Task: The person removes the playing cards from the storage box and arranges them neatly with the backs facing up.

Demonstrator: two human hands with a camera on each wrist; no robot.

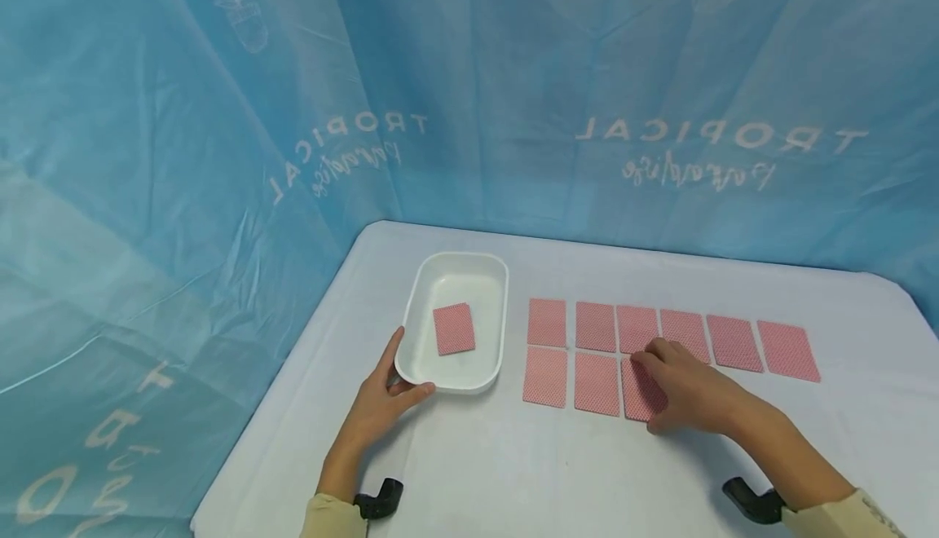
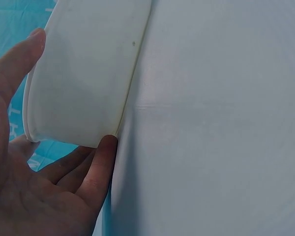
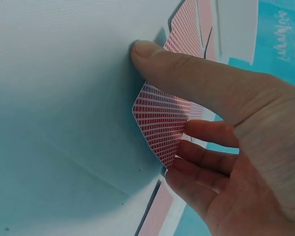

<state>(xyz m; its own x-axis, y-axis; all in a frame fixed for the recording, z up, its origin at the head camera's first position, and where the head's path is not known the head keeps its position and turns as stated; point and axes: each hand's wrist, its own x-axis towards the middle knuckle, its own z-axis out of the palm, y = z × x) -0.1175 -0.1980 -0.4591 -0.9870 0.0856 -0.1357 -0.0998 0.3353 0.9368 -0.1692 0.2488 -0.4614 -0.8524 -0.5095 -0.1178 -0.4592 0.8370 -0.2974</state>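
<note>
My left hand (image 1: 376, 414) grips the near left corner of a white plastic tray (image 1: 458, 373), its thumb at the near edge and the fingers along the left side. In the left wrist view the fingertips sit against the tray's outer wall (image 2: 83, 93). Inside the tray lies a small stack of red-backed playing cards (image 1: 455, 329). My right hand (image 1: 693, 395) holds the rightmost playing card (image 1: 640, 391) of the near row by its edges. The right wrist view shows that card (image 3: 160, 125) tilted between thumb and fingers.
Two more face-down cards lie left of the held one, such as the near-row card (image 1: 597, 385). Behind them runs a far row of several cards, ending at the rightmost card (image 1: 788, 350). A white cloth covers the table (image 1: 513, 473). Blue printed curtains (image 1: 513, 155) hang behind and at left.
</note>
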